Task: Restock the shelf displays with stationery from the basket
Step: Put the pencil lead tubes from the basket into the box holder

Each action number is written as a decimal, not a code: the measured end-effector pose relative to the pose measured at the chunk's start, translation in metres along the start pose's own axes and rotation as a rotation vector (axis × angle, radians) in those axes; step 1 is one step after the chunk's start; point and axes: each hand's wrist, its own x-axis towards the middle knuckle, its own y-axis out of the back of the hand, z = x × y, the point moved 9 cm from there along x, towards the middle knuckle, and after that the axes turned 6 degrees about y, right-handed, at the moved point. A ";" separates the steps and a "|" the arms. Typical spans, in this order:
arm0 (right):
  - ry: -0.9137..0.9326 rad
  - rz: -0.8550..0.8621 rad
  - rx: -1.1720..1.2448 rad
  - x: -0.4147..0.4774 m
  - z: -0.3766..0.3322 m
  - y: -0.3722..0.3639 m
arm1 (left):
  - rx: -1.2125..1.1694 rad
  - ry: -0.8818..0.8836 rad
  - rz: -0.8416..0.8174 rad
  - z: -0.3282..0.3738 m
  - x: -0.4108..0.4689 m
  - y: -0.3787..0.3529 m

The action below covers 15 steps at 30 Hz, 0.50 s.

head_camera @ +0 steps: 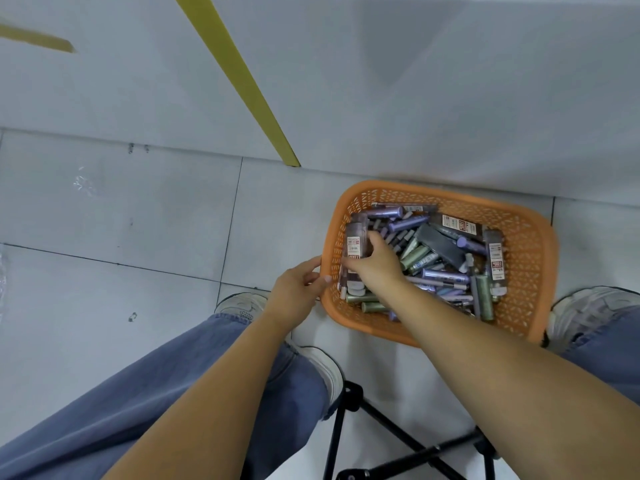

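An orange plastic basket sits on the floor between my feet, filled with several purple, green and dark packs of pens and markers. My right hand reaches into its left side and grips a dark pack with a white and red label that stands against the basket wall. My left hand rests against the outside of the basket's left rim, fingers touching it. No shelf is in view.
Grey tiled floor spreads to the left. A white panel with a yellow strip rises behind the basket. Black folding stool legs stand below me, my shoes on either side of the basket.
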 end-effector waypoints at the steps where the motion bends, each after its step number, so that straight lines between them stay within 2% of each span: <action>1: -0.003 0.011 -0.001 -0.001 0.001 0.002 | -0.001 0.002 -0.002 0.000 0.000 0.000; 15: -0.060 0.043 0.136 -0.007 0.009 0.003 | -0.022 0.018 0.001 -0.005 0.003 0.000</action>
